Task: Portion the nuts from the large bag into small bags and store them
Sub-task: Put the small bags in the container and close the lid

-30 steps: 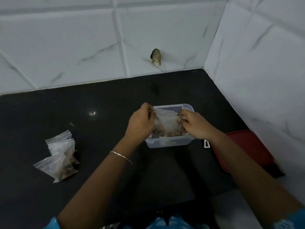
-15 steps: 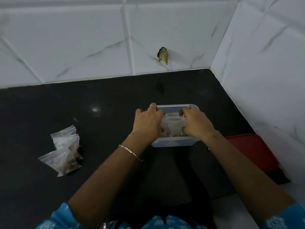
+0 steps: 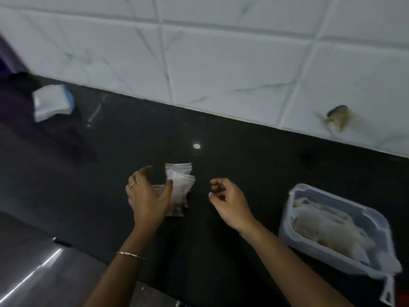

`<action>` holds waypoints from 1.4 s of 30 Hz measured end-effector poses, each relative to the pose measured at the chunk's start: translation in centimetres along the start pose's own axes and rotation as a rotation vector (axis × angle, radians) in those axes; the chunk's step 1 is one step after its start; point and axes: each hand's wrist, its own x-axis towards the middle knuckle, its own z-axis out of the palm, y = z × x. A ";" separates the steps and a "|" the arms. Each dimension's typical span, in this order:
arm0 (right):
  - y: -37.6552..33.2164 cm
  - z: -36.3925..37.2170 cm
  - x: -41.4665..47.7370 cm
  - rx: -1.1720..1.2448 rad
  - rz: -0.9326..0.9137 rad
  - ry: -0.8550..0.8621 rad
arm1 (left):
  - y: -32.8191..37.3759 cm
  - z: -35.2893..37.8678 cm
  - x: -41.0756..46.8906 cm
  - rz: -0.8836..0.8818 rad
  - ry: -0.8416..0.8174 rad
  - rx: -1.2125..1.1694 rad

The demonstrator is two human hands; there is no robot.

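Left hand (image 3: 147,197), fingers spread, holding nothing, is hovering over small bags (image 3: 180,182), prob. to gather them. Right hand (image 3: 229,199), loosely curled & empty, is hanging beside; tub (image 3: 321,254) is sitting to its right.

Black countertop (image 3: 243,173) spans view. White marble-veined tile wall (image 3: 221,63) behind it. Chipped brown hole (image 3: 337,116) in tile just above countertop back edge. White-blue packet (image 3: 52,103) on countertop far-left, blurred.
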 end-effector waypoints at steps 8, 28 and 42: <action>1.2 5.4 4.3 0.101 0.134 -0.008 | -4.2 -1.3 0.2 -0.284 -0.416 -0.538; -2.0 -2.3 1.3 0.357 -0.045 0.318 | 3.7 -1.4 0.8 -0.141 -0.572 -0.854; 7.0 -20.5 -11.6 0.105 0.039 0.914 | 18.7 10.0 -8.9 0.414 -1.042 -0.523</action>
